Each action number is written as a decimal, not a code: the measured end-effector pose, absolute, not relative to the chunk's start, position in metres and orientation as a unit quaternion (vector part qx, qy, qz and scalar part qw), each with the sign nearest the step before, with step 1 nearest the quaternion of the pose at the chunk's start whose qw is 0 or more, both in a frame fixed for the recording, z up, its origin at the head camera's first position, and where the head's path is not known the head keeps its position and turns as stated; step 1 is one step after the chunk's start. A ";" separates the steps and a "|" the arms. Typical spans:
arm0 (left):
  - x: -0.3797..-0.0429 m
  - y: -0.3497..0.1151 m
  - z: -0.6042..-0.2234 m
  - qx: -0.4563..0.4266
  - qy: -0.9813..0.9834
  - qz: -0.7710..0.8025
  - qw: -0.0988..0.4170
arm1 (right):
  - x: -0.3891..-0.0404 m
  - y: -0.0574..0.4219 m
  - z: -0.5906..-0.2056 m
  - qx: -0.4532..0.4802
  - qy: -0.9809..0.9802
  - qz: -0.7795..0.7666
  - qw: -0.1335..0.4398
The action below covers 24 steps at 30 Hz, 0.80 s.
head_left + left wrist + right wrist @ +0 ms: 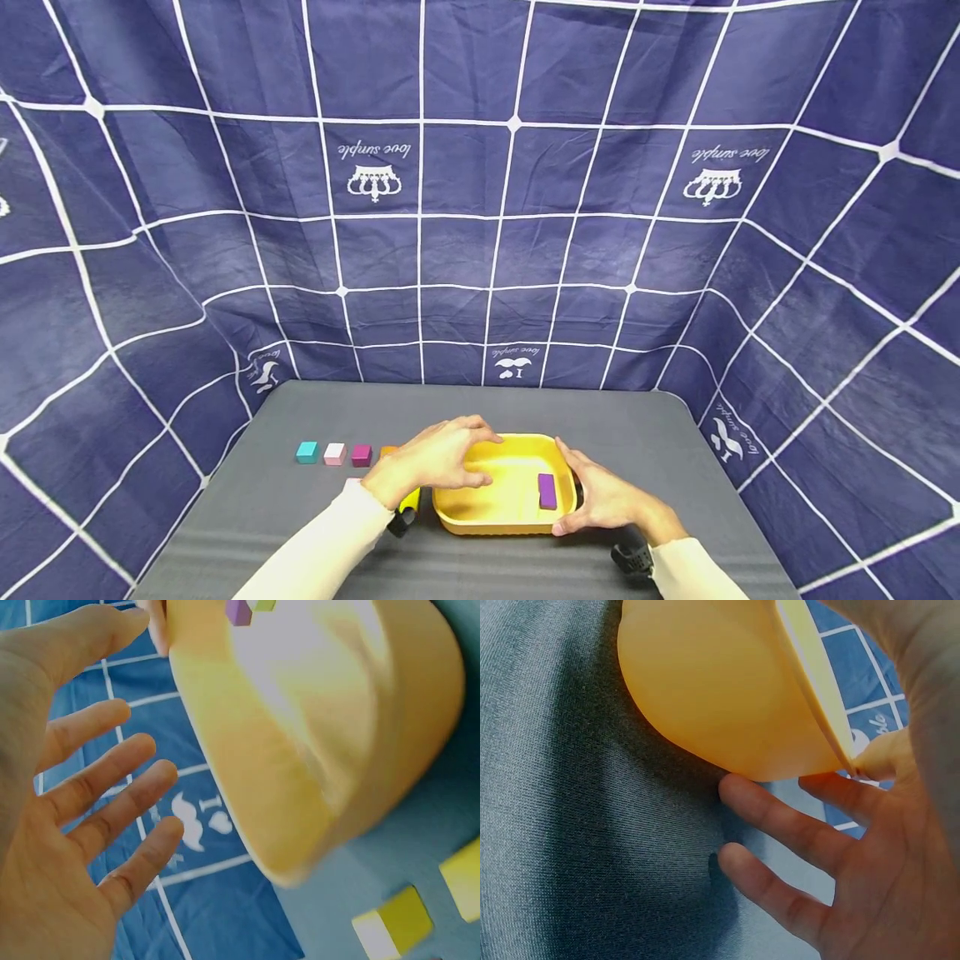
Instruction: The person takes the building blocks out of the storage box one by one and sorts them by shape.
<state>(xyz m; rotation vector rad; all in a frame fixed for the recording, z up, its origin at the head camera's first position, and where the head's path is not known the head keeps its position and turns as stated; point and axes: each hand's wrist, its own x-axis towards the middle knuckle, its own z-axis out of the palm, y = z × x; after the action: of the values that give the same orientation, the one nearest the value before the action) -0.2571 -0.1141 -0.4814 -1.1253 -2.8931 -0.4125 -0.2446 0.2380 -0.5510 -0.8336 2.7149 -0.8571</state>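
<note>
A yellow open box [491,528] sits on the grey table. Inside its right part lies a purple block [547,490], with a yellow-green block [262,604] against it in the left wrist view. My right hand [603,497] holds the box's right end, thumb at the front corner and fingers along the outer wall. Over the box's left side is my left hand [442,457], its fingers spread apart and nothing held; in the left wrist view the left palm [67,877] stands clear of the box wall.
Left of the box lie a teal block [307,452], a light pink block [335,454], a magenta block [362,455] and an orange block [387,451]. Yellow blocks [405,919] are near the left forearm. A blue gridded cloth [465,250] hangs around the table.
</note>
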 end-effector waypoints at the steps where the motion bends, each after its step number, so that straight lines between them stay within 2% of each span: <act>1: -0.259 -0.109 -0.481 -0.365 -0.922 -0.127 0.002 | -0.245 0.238 -0.551 -0.281 0.911 -0.288 0.088; 12: -0.279 -0.061 -0.490 -0.442 -0.892 -0.082 -0.043 | -0.244 0.236 -0.550 -0.273 0.913 -0.286 0.098; 24: -0.288 -0.045 -0.508 -0.500 -0.859 -0.039 -0.101 | -0.244 0.236 -0.550 -0.268 0.911 -0.294 0.106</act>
<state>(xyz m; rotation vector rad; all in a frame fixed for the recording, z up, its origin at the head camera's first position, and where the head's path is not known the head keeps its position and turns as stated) -0.2885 -0.0450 -0.5080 -1.6803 -2.8873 -0.1307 -0.2444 0.2364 -0.5501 -0.7902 2.6838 -0.8654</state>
